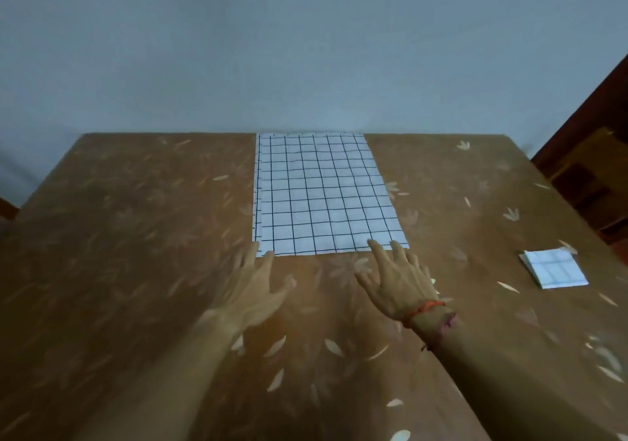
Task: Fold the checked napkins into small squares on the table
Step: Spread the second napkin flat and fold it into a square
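The napkin (323, 196) lay flat on the middle of the table (136, 236), reaching its far edge. It formed a tall rectangle with its long axis running near to far, and a second layer showing along its left edge suggested it was already doubled. Both hands were just near of it, palms down, fingers straight and spread, gripping nothing. The left hand (261, 284) had its fingertips at the near left corner and the right hand (397, 281) at the near right corner, though whether they pressed the cloth I could not tell. The short near edge thus lay directly ahead, each hand nearest its own corner. I judged the next fold would need both corners pinched and carried far along the long axis. One folded square (554, 269) lay well apart to the right
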### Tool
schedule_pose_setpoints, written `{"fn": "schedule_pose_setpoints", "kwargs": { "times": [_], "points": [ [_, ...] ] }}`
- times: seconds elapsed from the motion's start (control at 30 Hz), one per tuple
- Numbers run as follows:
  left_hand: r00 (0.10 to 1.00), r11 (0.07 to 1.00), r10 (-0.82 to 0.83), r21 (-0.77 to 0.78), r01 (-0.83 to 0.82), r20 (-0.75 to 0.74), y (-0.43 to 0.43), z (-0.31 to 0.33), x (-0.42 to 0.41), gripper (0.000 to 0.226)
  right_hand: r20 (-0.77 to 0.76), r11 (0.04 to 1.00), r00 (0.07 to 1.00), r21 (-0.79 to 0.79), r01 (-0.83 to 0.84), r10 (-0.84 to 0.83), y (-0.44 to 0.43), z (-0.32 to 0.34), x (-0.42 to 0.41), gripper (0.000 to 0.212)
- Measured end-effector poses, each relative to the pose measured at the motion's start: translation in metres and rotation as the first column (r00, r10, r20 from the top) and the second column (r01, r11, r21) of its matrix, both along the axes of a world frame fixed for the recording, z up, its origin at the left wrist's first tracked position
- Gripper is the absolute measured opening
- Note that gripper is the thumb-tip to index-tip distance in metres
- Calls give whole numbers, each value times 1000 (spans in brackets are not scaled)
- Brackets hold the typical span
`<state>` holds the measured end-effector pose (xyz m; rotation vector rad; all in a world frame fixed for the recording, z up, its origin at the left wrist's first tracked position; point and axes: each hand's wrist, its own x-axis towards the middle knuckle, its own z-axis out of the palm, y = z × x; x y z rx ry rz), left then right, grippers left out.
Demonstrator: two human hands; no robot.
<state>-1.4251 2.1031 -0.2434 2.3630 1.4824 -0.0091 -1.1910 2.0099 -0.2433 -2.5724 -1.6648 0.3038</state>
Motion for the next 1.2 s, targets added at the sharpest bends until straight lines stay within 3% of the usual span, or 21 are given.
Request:
{"fn": "schedule_pose_setpoints", "kwargs": {
  "times": [0.17, 0.5, 0.8, 0.93, 1.03, 1.2],
  "points": [
    [999, 1000, -3, -28, 2, -48, 41, -42, 41, 79, 9, 997, 998, -50, 58, -58, 35, -32, 31, 66],
    [996, 998, 37, 60, -32, -79, 98, -105, 80, 80, 19, 998, 1000, -59, -15, 16, 91, -98, 68, 80],
    [994, 997, 47, 73, -40, -95, 92, -114, 89, 87, 63, 998, 996, 0, -59, 59, 93, -117, 72, 79],
    [998, 993, 53, 111, -47, -47, 91, -113, 92, 73, 74, 996, 994, 6, -84, 83, 89, -114, 70, 79],
    [1000, 980, 14, 199, -19, 27, 87, -109, 91, 45, 90, 996, 992, 30, -88, 85, 86, -113, 68, 81],
    [989, 958, 15, 282, -56, 147, 85, -101, 89, 23, 49, 997, 997, 46, -68, 66, 86, -107, 56, 97]
  ]
}}
